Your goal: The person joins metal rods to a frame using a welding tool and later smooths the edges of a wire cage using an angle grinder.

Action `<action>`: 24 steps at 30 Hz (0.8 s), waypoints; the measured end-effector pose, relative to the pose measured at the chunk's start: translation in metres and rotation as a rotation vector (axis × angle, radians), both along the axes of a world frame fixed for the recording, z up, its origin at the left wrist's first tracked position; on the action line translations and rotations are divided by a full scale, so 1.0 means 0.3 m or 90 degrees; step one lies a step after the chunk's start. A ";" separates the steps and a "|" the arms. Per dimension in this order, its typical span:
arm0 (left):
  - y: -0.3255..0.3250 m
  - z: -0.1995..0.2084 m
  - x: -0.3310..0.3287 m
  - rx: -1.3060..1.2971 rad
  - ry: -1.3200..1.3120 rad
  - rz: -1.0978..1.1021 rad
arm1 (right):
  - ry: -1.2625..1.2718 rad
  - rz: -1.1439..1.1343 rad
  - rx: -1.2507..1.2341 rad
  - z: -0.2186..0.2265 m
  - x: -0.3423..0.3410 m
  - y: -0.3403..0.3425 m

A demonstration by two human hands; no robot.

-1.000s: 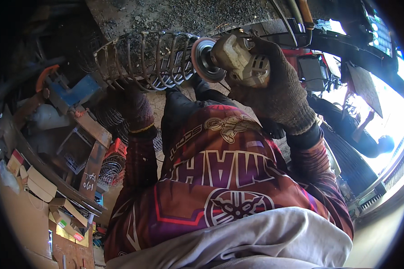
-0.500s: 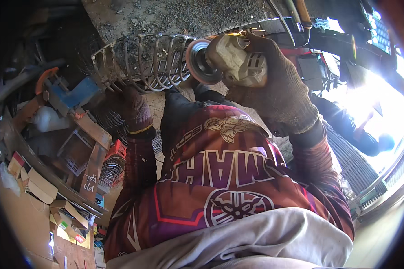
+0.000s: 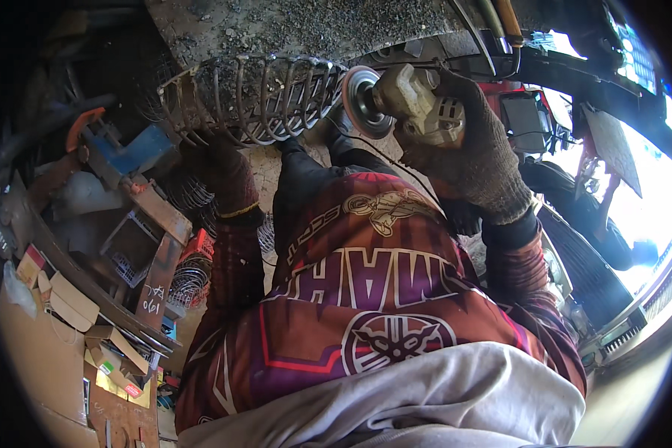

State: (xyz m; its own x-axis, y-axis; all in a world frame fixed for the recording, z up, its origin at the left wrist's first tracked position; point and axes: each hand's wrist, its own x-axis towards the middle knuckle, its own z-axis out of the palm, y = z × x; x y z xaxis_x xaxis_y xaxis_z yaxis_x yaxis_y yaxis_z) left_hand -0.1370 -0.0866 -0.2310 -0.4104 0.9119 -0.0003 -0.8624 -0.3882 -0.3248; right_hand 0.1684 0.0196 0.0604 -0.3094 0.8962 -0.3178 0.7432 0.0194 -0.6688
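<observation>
My right hand, in a knitted work glove, grips an angle grinder. The grinder's round disc faces left, close to the right end of a cage of bent metal rods. No sparks show at the disc. In a dark glove, my left hand is closed at the cage's lower left edge; its fingertips are in shadow. The cage lies on its side, against the front of a grit-covered work surface.
On the left stand a blue metal tool, coils of wire and cardboard boxes. A wooden-handled tool lies at the far right of the work surface. Another person is at the right, beside bright light. A thin cord hangs below the grinder.
The grinder in my right hand has moved right, along with the cage's right end. Sparks seen earlier behind the grinder are gone. The glare at the right has dimmed, showing a flat panel there.
</observation>
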 end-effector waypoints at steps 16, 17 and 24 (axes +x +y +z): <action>-0.013 0.014 -0.010 -0.228 0.320 0.004 | 0.066 0.072 0.110 -0.065 -0.033 0.021; -0.016 0.020 -0.011 -0.266 0.276 -0.017 | 0.078 0.073 0.110 -0.066 -0.035 0.025; -0.013 0.025 -0.001 -0.137 0.402 0.003 | -0.010 0.067 0.074 -0.044 -0.033 0.028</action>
